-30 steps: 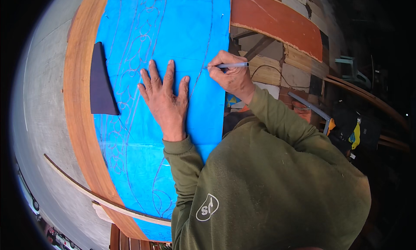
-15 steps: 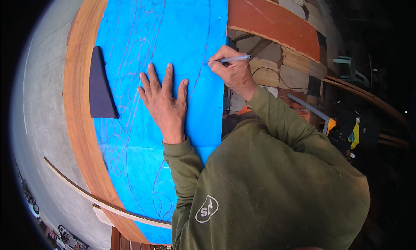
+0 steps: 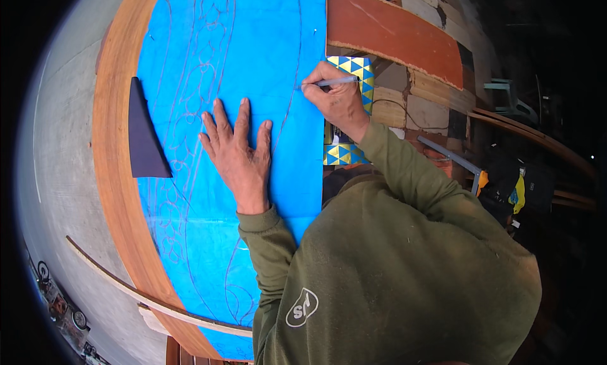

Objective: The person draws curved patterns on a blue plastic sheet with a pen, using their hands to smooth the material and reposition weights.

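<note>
A large blue sheet [image 3: 265, 61] lies on a brown wooden board and bears thin dark drawn lines, some in looping chains and some in long curves. My left hand [image 3: 239, 159] rests palm down on its middle, fingers spread, holding nothing. Near the sheet's right edge, my right hand [image 3: 337, 103] is closed on a slim greyish pen [image 3: 340, 82]. The pen's tip is at or just above a long curved line; actual contact is too small to tell. A dark purple, roughly triangular flat piece [image 3: 147, 137] lies over the sheet's left edge.
The wooden board [image 3: 117, 207] shows along the sheet's left side. A thin wood strip [image 3: 158, 297] crosses the lower end. At the upper right is a reddish-brown plank [image 3: 398, 36]. Beyond the right edge are a triangle-patterned item [image 3: 344, 155], a metal bar [image 3: 449, 153] and a pale green chair [image 3: 509, 99].
My right hand and pen have moved slightly up along the curved line. The triangle-patterned item has come into view beneath my right hand. My left hand stays flat on the sheet.
</note>
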{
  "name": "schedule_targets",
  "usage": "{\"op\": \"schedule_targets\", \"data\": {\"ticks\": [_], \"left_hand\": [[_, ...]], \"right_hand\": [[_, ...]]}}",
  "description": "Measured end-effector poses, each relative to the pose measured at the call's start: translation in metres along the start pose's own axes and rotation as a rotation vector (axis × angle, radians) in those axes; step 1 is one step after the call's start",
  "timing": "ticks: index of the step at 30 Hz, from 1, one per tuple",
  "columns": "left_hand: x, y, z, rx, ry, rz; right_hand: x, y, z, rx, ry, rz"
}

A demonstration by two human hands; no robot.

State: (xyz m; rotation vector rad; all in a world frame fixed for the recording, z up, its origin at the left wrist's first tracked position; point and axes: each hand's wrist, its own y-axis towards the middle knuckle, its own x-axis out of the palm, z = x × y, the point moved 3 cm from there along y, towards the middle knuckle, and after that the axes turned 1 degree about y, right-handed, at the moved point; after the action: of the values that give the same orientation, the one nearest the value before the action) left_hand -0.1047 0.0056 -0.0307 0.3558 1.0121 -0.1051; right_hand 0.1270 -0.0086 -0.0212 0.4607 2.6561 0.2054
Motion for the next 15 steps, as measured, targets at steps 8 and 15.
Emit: {"op": "schedule_targets", "data": {"ticks": [8, 15], "left_hand": [[-0.001, 0.001, 0.002, 0.009, 0.01, 0.006], [-0.002, 0.001, 0.003, -0.004, 0.0, -0.003]], "right_hand": [[-0.001, 0.012, 0.01, -0.03, 0.013, 0.092], [-0.003, 0.019, 0.012, 0.034, -0.007, 0.115]]}}
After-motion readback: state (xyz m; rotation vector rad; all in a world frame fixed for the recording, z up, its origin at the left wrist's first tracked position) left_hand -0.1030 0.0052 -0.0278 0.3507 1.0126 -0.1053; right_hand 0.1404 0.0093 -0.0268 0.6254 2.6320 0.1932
